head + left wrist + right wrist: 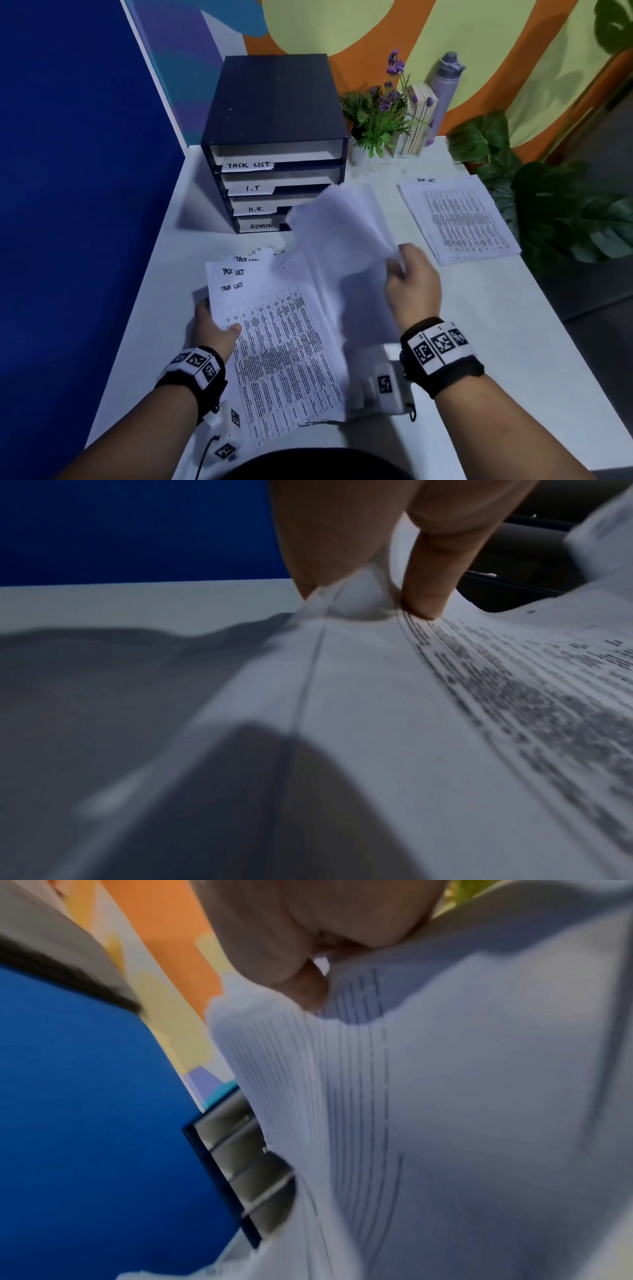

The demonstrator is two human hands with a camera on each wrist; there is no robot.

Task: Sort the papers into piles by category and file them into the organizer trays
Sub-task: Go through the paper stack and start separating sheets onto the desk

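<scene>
The right hand [412, 277] has its fingers [301, 985] curled and pinched on the edge of a lifted sheaf of papers [339, 233], thumb against the near face; the right wrist view shows many sheet edges fanned below the grip. The hand sits knuckles-up, wrist raised above the tabletop [496, 329], forearm running in from 5 o'clock. The sheaf curls up and away toward 12 o'clock, blurred, its far edge in front of the lower trays.

The left hand [212, 329] grips the left edge of the main stack [284, 349]: the thumb lies on top of the printed page, the other fingers [431, 588] reach over the margin, and the left wrist view shows the paper bunched between them. That forearm comes in from 7 o'clock, the wrist low by the tabletop.

The main stack lies at 6 o'clock of the scene, its top sheets headed "TASK LIST". A second pile [459, 219] with the same heading lies flat at 2 o'clock, well apart from both hands. The dark organizer [274, 113] stands at 11 o'clock, its trays labelled TASK LIST, I.T, H.R. and ADMIN. A potted plant [376, 120] and a grey bottle [447, 82] stand at 1 o'clock.
</scene>
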